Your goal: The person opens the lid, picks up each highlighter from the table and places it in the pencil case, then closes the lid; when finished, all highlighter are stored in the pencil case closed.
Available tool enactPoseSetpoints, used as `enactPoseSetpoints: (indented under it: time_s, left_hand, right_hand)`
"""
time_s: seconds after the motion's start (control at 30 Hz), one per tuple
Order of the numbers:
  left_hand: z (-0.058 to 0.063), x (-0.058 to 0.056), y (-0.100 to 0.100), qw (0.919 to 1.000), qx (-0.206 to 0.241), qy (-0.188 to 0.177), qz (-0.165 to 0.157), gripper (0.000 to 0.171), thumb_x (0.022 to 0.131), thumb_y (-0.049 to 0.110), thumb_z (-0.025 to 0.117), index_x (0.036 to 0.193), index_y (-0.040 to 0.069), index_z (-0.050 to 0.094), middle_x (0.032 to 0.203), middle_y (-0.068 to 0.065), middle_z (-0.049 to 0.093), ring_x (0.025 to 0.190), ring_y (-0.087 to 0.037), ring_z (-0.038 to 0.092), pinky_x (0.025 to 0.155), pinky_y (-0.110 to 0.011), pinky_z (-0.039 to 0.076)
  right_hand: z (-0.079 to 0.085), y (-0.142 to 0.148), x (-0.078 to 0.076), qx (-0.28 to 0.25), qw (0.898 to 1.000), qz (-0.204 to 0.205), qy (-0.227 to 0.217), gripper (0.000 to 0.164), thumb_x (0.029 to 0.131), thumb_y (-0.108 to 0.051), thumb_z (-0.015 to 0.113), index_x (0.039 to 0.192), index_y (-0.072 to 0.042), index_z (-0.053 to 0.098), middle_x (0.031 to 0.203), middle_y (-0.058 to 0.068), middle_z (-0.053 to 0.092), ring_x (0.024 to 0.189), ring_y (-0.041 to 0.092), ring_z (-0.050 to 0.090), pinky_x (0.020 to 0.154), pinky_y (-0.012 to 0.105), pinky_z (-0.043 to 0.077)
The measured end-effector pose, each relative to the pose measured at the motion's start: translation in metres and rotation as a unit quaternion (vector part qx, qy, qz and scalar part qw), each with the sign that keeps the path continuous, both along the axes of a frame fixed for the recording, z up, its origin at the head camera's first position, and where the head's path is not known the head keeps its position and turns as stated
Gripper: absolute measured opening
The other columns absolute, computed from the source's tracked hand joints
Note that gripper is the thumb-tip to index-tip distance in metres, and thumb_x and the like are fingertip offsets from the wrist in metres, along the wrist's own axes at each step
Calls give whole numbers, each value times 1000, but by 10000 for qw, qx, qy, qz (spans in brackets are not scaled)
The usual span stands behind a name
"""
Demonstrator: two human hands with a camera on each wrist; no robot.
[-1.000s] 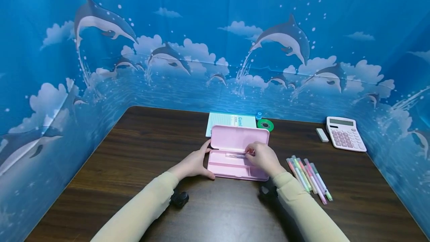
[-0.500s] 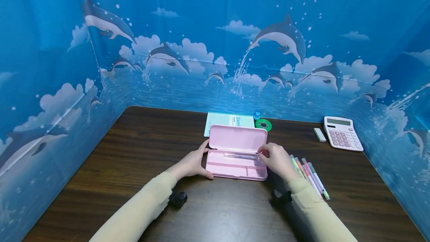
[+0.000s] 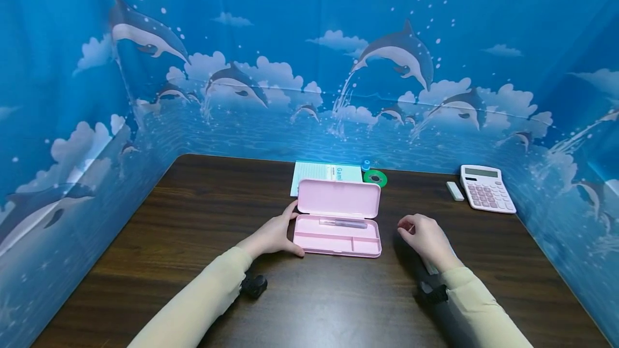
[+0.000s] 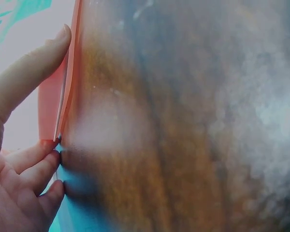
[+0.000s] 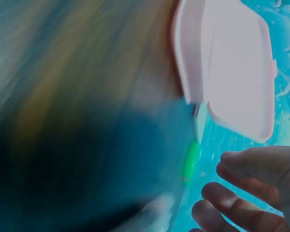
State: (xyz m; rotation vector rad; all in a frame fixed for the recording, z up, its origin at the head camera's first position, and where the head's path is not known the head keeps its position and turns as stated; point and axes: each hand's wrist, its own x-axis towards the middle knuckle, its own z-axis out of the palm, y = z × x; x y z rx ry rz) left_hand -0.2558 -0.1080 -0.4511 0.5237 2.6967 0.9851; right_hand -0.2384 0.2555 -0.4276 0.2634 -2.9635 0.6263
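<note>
The left hand (image 3: 272,236) holds the left end of the case (image 3: 339,198) on the desk (image 3: 329,305); right of it, the right hand (image 3: 429,238) is empty. The case seems light, stiff, best gripped by its ends.

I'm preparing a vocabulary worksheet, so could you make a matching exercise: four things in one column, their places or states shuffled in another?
1. left hand
2. right hand
3. pen
4. calculator

A. inside the open pencil case
B. near the far right corner of the table
C. touching the pencil case's left end
D. fingers bent, holding nothing

Pairs: 1-C; 2-D; 3-A; 4-B
</note>
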Motion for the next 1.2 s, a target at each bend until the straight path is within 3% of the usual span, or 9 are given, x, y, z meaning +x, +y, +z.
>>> enactPoseSetpoints:
  time_s: [0.3,0.63,0.93,1.2]
  left_hand:
    - [-1,-1,-2,10000,41,14,-47,127,59,39,90,152,10,9,144,-10,45,131,-25,43,109,-47,29]
    - [-1,-3,-1,10000,32,-35,-24,127,59,40,90,152,11,8,145,-10,45,131,-26,43,109,-48,30]
    - [2,-6,-3,10000,36,-46,-71,129,59,40,90,152,10,6,145,-10,45,131,-27,43,108,-48,31]
    - [2,-8,-3,9999,-5,39,-145,128,59,38,90,152,8,8,144,-11,46,131,-26,43,108,-46,32]
  right_hand:
    - [0,37,13,120,9998,-158,53,10,83,-10,68,88,-2,70,77,7,65,69,18,58,62,38,49]
    - [1,75,24,119,9964,-684,-497,22,85,-12,67,97,6,68,84,16,66,72,22,56,68,45,50]
    - [-1,91,25,118,9910,-992,-892,23,85,-8,66,98,10,67,94,27,66,78,30,61,75,50,51]
    - [-4,96,24,136,9894,-966,-1075,22,85,-10,65,93,11,68,91,26,66,76,28,60,71,48,51]
